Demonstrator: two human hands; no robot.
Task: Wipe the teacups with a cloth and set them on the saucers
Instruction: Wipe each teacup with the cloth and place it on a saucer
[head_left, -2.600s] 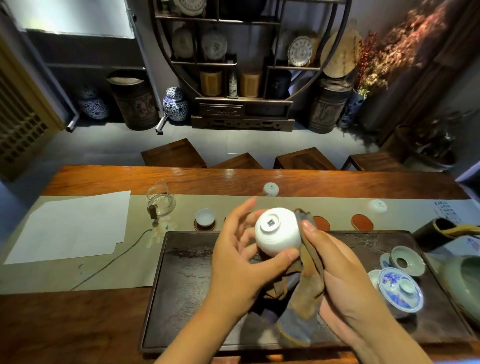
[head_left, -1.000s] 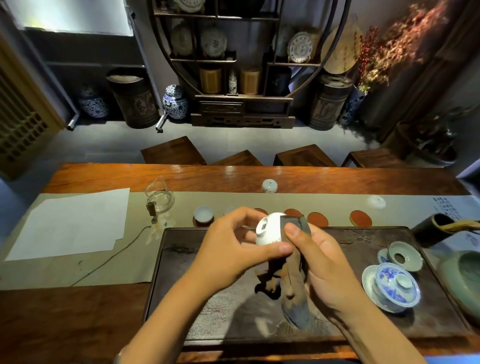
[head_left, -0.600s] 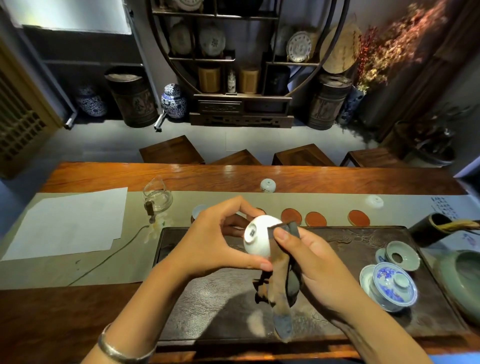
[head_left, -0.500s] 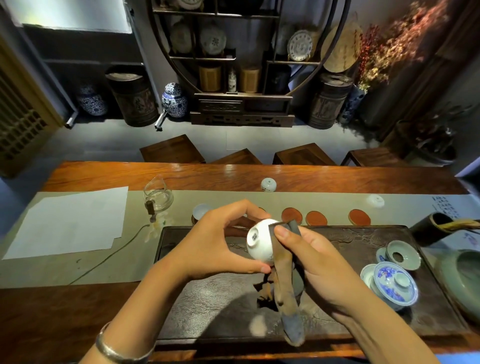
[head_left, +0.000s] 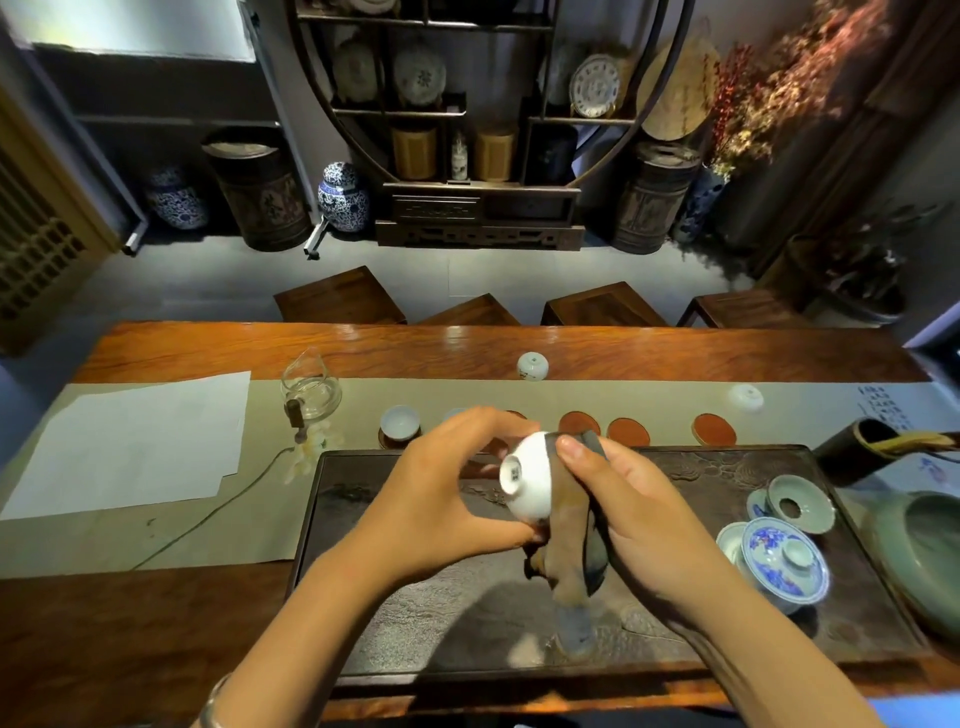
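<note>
My left hand (head_left: 441, 499) grips a white teacup (head_left: 527, 475) turned on its side, foot facing me, above the dark tea tray (head_left: 415, 597). My right hand (head_left: 639, 514) presses a brown-grey cloth (head_left: 571, 551) against the cup's right side; the cloth hangs down toward the tray. One teacup (head_left: 399, 422) stands on a saucer at the left end of the row behind the tray. Three round red-brown saucers (head_left: 628, 431) lie bare to its right. Two more white cups (head_left: 532, 365) (head_left: 746, 397) rest upside down farther back on the runner.
A glass pitcher (head_left: 310, 387) and white paper (head_left: 140, 441) lie to the left. On the tray's right stand a blue-and-white lidded gaiwan (head_left: 784, 564) and a celadon strainer (head_left: 799, 503). A green basin (head_left: 930, 551) and dark bamboo holder (head_left: 857, 447) sit at the far right. Stools stand beyond the table.
The cup has been turned from bottom-up onto its side and lowered a little toward the tray. The cloth has slid round its right side, and both hands stay on them.
</note>
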